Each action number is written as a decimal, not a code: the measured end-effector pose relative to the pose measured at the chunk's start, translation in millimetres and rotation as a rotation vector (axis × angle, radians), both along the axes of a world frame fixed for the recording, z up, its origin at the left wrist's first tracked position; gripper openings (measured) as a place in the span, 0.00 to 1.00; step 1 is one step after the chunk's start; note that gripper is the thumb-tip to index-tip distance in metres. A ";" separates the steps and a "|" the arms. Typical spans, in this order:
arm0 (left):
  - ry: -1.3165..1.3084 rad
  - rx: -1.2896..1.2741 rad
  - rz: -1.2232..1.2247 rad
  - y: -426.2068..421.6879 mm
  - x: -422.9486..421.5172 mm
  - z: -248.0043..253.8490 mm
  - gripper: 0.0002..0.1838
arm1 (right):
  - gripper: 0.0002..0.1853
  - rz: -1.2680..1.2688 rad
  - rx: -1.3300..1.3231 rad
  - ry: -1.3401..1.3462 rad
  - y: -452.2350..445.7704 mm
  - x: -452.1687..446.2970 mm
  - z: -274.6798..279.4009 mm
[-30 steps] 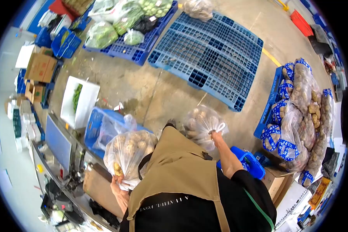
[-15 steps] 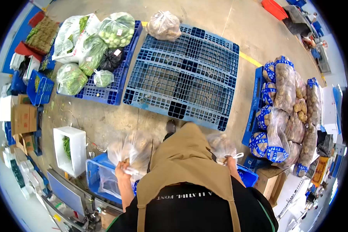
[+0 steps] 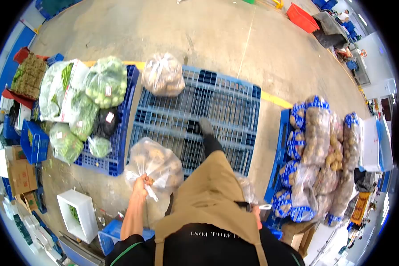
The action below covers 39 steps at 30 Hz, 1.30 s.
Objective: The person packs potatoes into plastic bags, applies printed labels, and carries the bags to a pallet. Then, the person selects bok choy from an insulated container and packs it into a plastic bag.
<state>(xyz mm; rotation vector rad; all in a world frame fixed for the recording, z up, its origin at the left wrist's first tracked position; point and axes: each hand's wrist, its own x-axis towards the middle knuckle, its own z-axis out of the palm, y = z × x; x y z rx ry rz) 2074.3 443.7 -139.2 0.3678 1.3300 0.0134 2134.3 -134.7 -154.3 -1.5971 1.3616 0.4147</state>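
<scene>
My left hand (image 3: 140, 184) is closed round the gathered neck of a clear plastic bag (image 3: 157, 162) full of pale brown produce, which I cannot name for sure. This bag hangs by the near left corner of the light blue pallet (image 3: 226, 106). Beside my apron, my right hand (image 3: 256, 212) grips the tied top of a second clear bag (image 3: 247, 188), mostly hidden by my body. A similar filled bag (image 3: 163, 75) sits on the pallet's far left corner. One of my feet (image 3: 206, 127) is on the pallet's slats.
At left, a dark blue pallet (image 3: 119, 165) bears bags of green vegetables (image 3: 106, 82). At right, another pallet (image 3: 275, 166) holds long sacks of potatoes (image 3: 317, 137). A white foam box (image 3: 91, 221) and a blue crate (image 3: 108, 239) stand near my left side.
I have stepped forward, one foot now on the light blue pallet. Both bags came along in my hands; the left one is raised and further forward, and the blue crate has dropped behind.
</scene>
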 end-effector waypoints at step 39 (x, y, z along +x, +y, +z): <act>0.137 0.988 -1.238 -37.6 723.0 -189.7 0.19 | 0.22 0.902 -0.199 -0.427 263.0 761.6 -184.1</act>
